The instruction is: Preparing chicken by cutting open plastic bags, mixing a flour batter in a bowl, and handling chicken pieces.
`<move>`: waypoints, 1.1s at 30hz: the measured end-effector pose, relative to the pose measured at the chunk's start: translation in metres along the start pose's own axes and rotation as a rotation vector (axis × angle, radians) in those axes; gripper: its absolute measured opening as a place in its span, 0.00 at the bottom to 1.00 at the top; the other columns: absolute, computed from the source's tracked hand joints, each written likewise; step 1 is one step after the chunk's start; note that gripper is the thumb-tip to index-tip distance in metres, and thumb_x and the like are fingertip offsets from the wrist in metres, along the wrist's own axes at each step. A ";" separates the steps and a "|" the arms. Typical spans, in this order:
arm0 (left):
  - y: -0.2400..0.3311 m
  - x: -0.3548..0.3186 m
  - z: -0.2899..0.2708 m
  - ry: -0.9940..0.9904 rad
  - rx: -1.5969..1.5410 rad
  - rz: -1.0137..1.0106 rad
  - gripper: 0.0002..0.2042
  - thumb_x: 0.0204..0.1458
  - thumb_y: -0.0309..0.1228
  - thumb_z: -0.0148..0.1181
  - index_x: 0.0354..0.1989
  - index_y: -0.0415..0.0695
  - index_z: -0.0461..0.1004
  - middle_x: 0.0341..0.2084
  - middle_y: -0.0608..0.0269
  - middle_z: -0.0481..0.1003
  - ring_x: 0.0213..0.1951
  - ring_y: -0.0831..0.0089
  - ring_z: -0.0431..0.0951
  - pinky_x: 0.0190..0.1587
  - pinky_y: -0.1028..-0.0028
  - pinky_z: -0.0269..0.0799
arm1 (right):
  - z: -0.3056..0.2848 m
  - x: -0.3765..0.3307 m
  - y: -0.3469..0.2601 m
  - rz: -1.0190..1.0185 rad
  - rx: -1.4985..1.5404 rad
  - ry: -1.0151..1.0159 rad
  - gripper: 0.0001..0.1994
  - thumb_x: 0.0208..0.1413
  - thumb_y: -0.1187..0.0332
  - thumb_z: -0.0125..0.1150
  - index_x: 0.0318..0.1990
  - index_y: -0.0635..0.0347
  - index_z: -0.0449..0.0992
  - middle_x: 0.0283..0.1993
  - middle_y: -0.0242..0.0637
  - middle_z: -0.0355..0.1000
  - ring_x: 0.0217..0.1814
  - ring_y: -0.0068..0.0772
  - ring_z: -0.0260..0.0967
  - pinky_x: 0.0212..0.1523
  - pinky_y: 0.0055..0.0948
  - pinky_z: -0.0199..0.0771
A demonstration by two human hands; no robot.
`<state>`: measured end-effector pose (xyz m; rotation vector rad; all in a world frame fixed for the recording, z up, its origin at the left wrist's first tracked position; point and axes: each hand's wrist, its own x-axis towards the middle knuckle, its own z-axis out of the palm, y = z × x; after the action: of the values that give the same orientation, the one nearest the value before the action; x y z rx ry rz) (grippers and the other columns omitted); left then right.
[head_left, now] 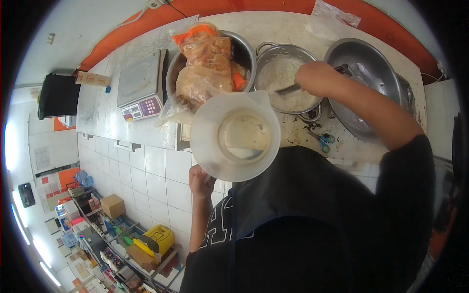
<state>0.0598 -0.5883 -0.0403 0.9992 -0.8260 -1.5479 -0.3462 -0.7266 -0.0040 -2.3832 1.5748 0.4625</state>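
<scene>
over the counter, left hand (201, 179) gripping a plastic jug (235, 136), right hand (315, 78) a spoon (289, 90) in flour pot (286, 83)

A translucent matt plastic jug (235, 136) beside a shiny metal pot (288, 83) of coarse white flour, a dull steel bowl (366, 78) (scuffed inside) and glossy clear plastic bags (207, 63), all on a speckled stone worktop (273, 29) fronted by smooth white tiles (146, 166).

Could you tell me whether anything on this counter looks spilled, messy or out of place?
Yes: dark crumbs and smears lie on the counter around the blue scissors, just below the pot of white flour. Nothing looks tipped over.
</scene>
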 end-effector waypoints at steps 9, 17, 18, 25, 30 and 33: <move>0.051 0.016 0.080 0.015 0.311 -0.169 0.21 0.56 0.34 0.54 0.11 0.46 0.59 0.09 0.72 0.58 0.13 0.83 0.52 0.18 0.76 0.43 | -0.023 -0.024 0.000 0.021 -0.170 -0.087 0.08 0.47 0.74 0.58 0.33 0.65 0.81 0.34 0.49 0.78 0.39 0.49 0.77 0.37 0.42 0.78; 0.085 0.023 0.121 -0.007 0.610 -0.255 0.21 0.61 0.39 0.54 0.16 0.43 0.67 0.10 0.74 0.60 0.13 0.85 0.54 0.17 0.80 0.45 | -0.012 0.001 0.023 0.071 -0.033 0.096 0.09 0.48 0.72 0.57 0.34 0.63 0.82 0.34 0.46 0.78 0.39 0.47 0.78 0.36 0.43 0.77; 0.088 0.024 0.127 0.010 0.679 -0.282 0.21 0.62 0.41 0.53 0.18 0.43 0.67 0.11 0.75 0.60 0.13 0.86 0.54 0.17 0.80 0.45 | -0.014 -0.006 0.021 0.092 -0.038 0.054 0.09 0.49 0.71 0.57 0.34 0.64 0.82 0.34 0.46 0.78 0.39 0.46 0.78 0.36 0.43 0.77; 0.090 0.041 0.144 -0.044 0.793 -0.366 0.23 0.63 0.44 0.52 0.17 0.44 0.66 0.10 0.75 0.60 0.12 0.86 0.54 0.16 0.80 0.45 | -0.011 -0.039 0.003 -0.066 -0.019 0.039 0.08 0.45 0.74 0.58 0.31 0.63 0.82 0.32 0.46 0.78 0.36 0.46 0.78 0.33 0.42 0.78; 0.081 0.058 0.154 -0.056 0.840 -0.377 0.26 0.63 0.48 0.49 0.14 0.45 0.62 0.08 0.73 0.58 0.11 0.83 0.54 0.15 0.79 0.46 | 0.005 -0.024 0.018 0.069 -0.007 0.118 0.09 0.47 0.73 0.58 0.34 0.61 0.83 0.36 0.44 0.79 0.39 0.45 0.78 0.34 0.40 0.78; 0.087 0.062 0.162 -0.103 0.987 -0.363 0.27 0.63 0.49 0.48 0.14 0.45 0.62 0.08 0.73 0.58 0.11 0.83 0.54 0.15 0.78 0.46 | 0.002 -0.035 0.005 0.075 -0.072 0.122 0.06 0.45 0.73 0.59 0.29 0.61 0.82 0.31 0.45 0.78 0.35 0.45 0.78 0.32 0.40 0.78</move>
<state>-0.0585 -0.6649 0.0928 1.8584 -1.6195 -1.4795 -0.3635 -0.6980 0.0073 -2.4544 1.7332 0.4022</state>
